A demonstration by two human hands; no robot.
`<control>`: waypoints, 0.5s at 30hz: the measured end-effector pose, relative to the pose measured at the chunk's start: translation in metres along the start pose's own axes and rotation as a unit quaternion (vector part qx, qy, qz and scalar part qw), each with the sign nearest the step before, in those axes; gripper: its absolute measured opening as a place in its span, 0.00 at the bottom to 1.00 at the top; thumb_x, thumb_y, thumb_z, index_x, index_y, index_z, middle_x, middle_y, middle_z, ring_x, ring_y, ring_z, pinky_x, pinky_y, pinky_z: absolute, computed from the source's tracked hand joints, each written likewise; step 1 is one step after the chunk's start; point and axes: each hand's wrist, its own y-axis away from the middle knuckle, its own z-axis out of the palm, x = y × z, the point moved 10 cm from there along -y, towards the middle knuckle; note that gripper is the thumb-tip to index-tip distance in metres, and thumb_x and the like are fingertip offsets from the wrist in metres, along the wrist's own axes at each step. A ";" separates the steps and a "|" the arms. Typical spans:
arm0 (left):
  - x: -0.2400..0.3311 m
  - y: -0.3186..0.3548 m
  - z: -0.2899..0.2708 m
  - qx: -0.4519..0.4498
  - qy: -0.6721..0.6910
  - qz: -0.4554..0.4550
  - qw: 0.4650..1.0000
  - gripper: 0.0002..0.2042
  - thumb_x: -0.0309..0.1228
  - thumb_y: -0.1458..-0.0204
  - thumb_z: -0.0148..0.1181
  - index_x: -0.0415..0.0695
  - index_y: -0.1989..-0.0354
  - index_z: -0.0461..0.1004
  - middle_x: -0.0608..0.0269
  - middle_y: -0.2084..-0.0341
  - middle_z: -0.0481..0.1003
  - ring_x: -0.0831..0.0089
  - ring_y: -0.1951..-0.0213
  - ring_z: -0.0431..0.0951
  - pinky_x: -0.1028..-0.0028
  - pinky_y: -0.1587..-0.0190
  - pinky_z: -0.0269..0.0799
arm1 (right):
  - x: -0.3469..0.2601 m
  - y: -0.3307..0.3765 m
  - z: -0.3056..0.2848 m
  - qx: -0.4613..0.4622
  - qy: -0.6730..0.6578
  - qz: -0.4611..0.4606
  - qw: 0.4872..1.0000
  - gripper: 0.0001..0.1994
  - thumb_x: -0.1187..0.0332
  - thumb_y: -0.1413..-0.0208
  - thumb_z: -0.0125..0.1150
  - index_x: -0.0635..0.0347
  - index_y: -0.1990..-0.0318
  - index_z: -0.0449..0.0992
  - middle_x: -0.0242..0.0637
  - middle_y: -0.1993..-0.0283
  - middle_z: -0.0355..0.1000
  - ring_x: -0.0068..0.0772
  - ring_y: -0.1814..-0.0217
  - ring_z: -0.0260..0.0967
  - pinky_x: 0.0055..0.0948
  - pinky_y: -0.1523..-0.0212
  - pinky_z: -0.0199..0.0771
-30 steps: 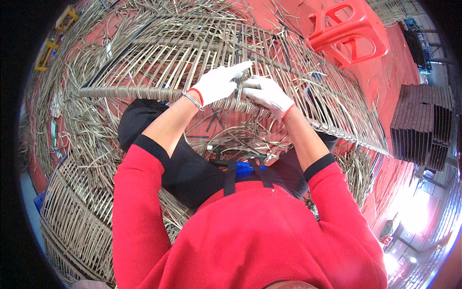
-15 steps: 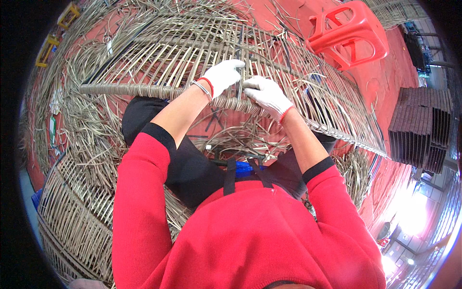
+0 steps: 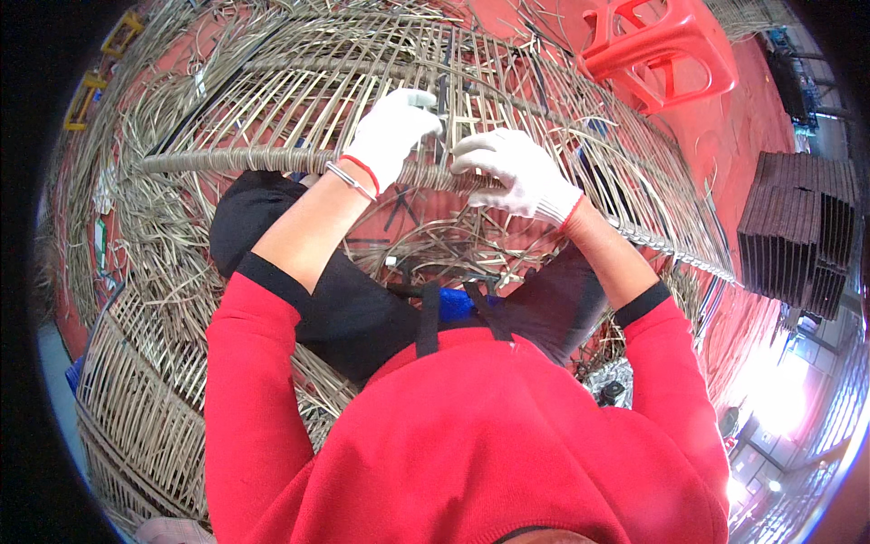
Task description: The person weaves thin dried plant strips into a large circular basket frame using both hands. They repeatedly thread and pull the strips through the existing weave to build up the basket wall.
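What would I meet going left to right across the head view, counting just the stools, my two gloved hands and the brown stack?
Yellow stools, left hand, right hand, red stool, brown stack.

A red plastic stool [image 3: 709, 47] sits on a red floor [image 3: 754, 113] as white light [image 3: 783, 394] glares at lower right.

Frame [image 3: 245, 160] before the person's knees [image 3: 254, 218], left hand [image 3: 391, 131] and right hand [image 3: 521, 172] side by side over its near edge; strips [image 3: 172, 236] on the floor [image 3: 748, 118] beneath and leftward; stool [image 3: 702, 41] beyond at right, stack [image 3: 793, 227] farther right; second frame [image 3: 149, 399] at lower left
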 end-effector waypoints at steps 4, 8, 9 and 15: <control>0.010 0.007 -0.004 0.000 -0.008 0.013 1.000 0.22 0.33 0.46 0.66 0.35 0.44 0.76 0.63 0.58 0.82 0.76 0.55 0.78 0.74 0.49 0.71 | -0.013 -0.004 0.005 -0.039 0.064 -0.081 0.994 0.24 0.54 0.58 0.76 0.44 0.52 0.77 0.28 0.47 0.73 0.38 0.41 0.70 0.42 0.43 0.67; 0.010 0.009 -0.007 0.022 0.003 0.019 1.000 0.23 0.36 0.45 0.66 0.36 0.43 0.76 0.63 0.56 0.80 0.75 0.55 0.74 0.74 0.49 0.67 | -0.016 -0.014 0.015 -0.057 0.058 -0.134 0.988 0.23 0.52 0.59 0.76 0.45 0.56 0.76 0.30 0.53 0.74 0.38 0.45 0.69 0.42 0.46 0.67; 0.008 0.009 -0.007 0.020 0.002 0.015 1.000 0.24 0.36 0.46 0.66 0.36 0.43 0.76 0.61 0.54 0.80 0.74 0.52 0.74 0.73 0.46 0.67 | -0.014 -0.016 0.019 -0.071 0.060 -0.133 0.987 0.23 0.51 0.59 0.75 0.45 0.56 0.76 0.30 0.54 0.73 0.38 0.47 0.69 0.41 0.47 0.67; 0.008 0.009 -0.009 0.040 0.032 0.044 0.998 0.22 0.31 0.46 0.67 0.35 0.43 0.75 0.59 0.53 0.79 0.72 0.51 0.75 0.72 0.43 0.67 | -0.010 -0.016 0.025 -0.055 0.074 -0.132 0.987 0.19 0.50 0.58 0.75 0.44 0.61 0.76 0.29 0.60 0.72 0.39 0.52 0.69 0.41 0.49 0.67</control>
